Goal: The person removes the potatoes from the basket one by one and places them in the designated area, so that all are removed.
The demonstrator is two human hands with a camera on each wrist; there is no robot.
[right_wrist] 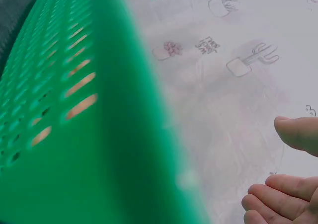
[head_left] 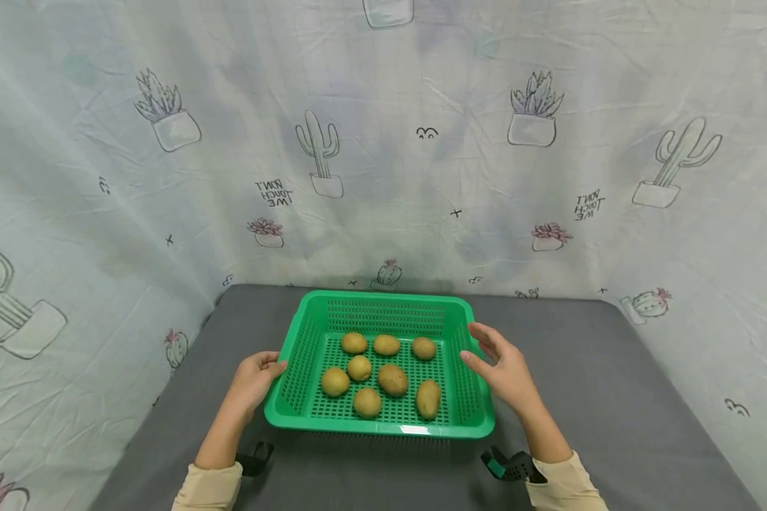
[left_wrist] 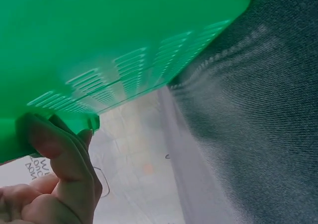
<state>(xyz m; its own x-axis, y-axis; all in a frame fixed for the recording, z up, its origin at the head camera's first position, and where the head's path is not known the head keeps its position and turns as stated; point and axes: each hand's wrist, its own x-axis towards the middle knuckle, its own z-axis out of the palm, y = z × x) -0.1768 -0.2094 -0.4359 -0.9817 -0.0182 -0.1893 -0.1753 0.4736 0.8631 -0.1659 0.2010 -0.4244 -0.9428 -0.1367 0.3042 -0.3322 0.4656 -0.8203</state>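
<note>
A green plastic basket [head_left: 383,429] with slotted walls holds several yellow-brown potatoes [head_left: 393,380], spread singly over its mesh floor. At its left side, my left hand [head_left: 256,380] grips the rim, thumb on top. The left wrist view shows the fingers [left_wrist: 59,149] of that hand bent under the rim. Beside the opposite rim is my right hand [head_left: 501,365], thumb and fingers spread apart with nothing between them. In the right wrist view a gap separates this right hand [right_wrist: 288,184] from the basket wall [right_wrist: 49,149].
A dark grey cloth-covered table [head_left: 581,397] extends under and around the basket. Behind it and at both sides hangs a pale curtain [head_left: 383,177] printed with cactus drawings. Each wrist wears a black strap [head_left: 510,465].
</note>
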